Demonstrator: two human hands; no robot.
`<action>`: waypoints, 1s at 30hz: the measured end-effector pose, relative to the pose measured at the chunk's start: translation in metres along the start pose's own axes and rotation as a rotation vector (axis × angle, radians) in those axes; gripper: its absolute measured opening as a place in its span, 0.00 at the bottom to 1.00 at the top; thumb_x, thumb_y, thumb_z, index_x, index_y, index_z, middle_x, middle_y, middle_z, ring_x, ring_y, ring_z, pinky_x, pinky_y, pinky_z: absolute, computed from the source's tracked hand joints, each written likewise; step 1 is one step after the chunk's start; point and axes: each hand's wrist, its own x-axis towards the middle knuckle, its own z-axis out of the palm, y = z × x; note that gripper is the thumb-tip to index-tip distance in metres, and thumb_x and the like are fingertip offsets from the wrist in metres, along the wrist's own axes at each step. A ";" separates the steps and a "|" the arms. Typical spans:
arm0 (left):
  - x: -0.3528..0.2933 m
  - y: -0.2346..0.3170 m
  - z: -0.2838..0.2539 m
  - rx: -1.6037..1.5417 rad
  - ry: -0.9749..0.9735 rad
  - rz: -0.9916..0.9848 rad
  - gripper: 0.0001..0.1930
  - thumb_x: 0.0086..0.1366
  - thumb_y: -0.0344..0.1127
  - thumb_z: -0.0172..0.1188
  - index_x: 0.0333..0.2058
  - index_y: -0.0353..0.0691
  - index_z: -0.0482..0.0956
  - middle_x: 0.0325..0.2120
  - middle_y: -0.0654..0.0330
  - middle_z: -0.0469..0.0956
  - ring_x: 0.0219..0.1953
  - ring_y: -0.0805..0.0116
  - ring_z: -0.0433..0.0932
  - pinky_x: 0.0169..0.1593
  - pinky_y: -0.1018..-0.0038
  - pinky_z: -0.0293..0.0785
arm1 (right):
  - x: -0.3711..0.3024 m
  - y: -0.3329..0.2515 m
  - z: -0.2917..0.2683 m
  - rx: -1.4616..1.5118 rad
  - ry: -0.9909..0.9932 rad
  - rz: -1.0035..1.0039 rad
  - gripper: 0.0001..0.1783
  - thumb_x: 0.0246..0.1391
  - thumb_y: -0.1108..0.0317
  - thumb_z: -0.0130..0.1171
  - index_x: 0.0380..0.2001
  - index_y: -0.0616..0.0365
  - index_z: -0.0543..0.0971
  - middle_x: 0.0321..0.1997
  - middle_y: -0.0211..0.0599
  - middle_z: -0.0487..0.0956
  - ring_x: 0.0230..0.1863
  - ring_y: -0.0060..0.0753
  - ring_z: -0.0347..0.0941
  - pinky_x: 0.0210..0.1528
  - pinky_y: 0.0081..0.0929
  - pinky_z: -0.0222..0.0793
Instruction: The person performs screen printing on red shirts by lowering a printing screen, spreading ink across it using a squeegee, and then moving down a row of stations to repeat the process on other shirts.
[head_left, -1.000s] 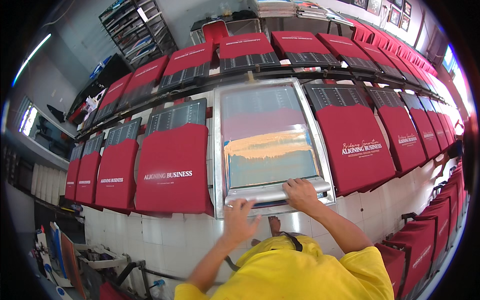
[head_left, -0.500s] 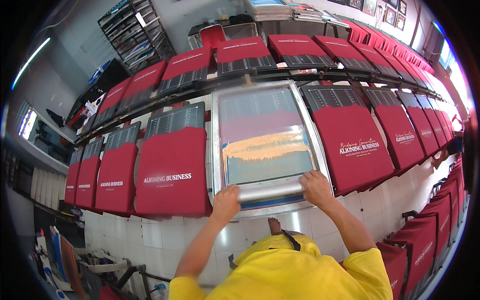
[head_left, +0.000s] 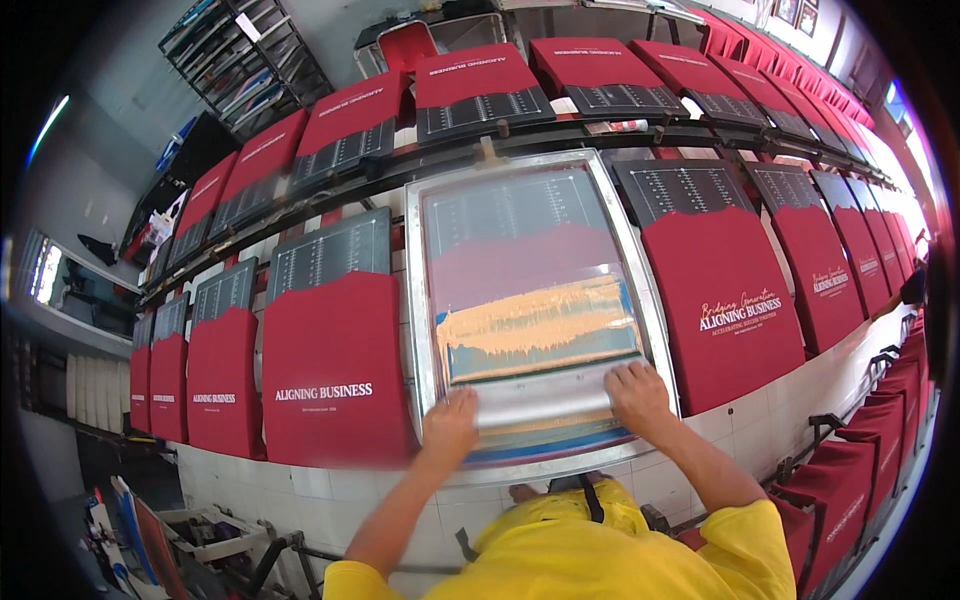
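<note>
A silver-framed printing screen lies over a red shirt on a board in front of me. Across its near end is a wide metal squeegee. My left hand grips the squeegee's left end, fingers curled over it. On its right end my right hand is closed in the same way. A thick orange-tan band of ink spreads over the mesh beyond the squeegee, with ragged edges. A thinner streak of ink and a blue strip show on the near side. The blade's lower edge is hidden from me.
Printed red shirts on dark boards stand left and right of the screen. A second row of shirts lies beyond a dark rail. More shirts hang at lower right. A rack stands at far left.
The squeegee has moved a little away from the screen's near edge, both hands still on it. An ink streak now shows behind it. My view has shifted slightly.
</note>
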 end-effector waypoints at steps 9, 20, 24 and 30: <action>0.105 -0.045 -0.023 -0.003 -0.114 -0.123 0.12 0.46 0.23 0.60 0.33 0.38 0.79 0.34 0.51 0.82 0.37 0.49 0.82 0.39 0.57 0.80 | 0.101 0.052 0.005 -0.014 -0.144 0.068 0.09 0.39 0.70 0.66 0.27 0.55 0.79 0.34 0.37 0.79 0.42 0.41 0.77 0.45 0.38 0.73; -0.048 0.044 -0.041 -0.048 0.014 -0.016 0.20 0.46 0.21 0.58 0.42 0.33 0.79 0.44 0.50 0.82 0.50 0.54 0.81 0.49 0.63 0.80 | -0.048 -0.029 -0.045 0.096 -0.031 0.007 0.14 0.34 0.71 0.64 0.31 0.57 0.78 0.32 0.37 0.76 0.38 0.40 0.73 0.41 0.35 0.69; -0.072 0.054 -0.021 -0.099 -0.014 -0.068 0.20 0.46 0.21 0.58 0.42 0.32 0.80 0.45 0.50 0.82 0.48 0.53 0.82 0.50 0.63 0.80 | -0.066 -0.039 -0.038 0.086 -0.046 0.003 0.11 0.38 0.70 0.61 0.30 0.57 0.77 0.32 0.37 0.76 0.36 0.40 0.73 0.37 0.35 0.68; -0.020 0.018 -0.010 -0.026 0.012 0.003 0.20 0.45 0.22 0.59 0.42 0.35 0.82 0.43 0.52 0.83 0.45 0.56 0.83 0.46 0.66 0.81 | -0.021 -0.011 -0.015 0.044 -0.056 0.015 0.06 0.41 0.69 0.59 0.26 0.57 0.75 0.30 0.37 0.76 0.35 0.40 0.74 0.36 0.35 0.68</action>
